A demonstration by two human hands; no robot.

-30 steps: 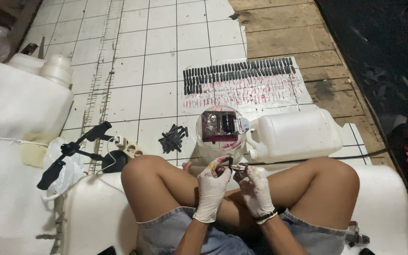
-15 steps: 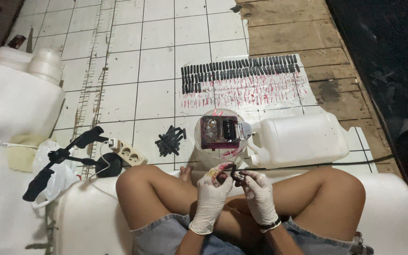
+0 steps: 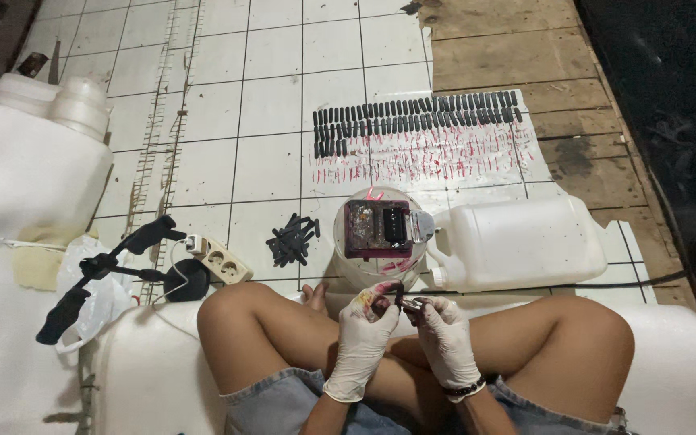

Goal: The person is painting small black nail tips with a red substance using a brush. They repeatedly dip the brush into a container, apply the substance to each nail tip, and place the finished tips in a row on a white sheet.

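Two gloved hands, left hand (image 3: 362, 338) and right hand (image 3: 447, 338), pinch a small dark stick (image 3: 400, 300) over the lap; slick stained gloves could let it drop near the round tub (image 3: 346, 258).

Person seated cross-legged on white surface, both hands gloved. Left hand (image 3: 364, 326) pinches small dark piece (image 3: 397, 296); right hand (image 3: 445, 334) touching it at 3 o'clock. White bucket (image 3: 346, 254) at 12 — dark box (image 3: 382, 229) atop. White jug (image 3: 517, 242) at 2 o'clock, lying sideways.
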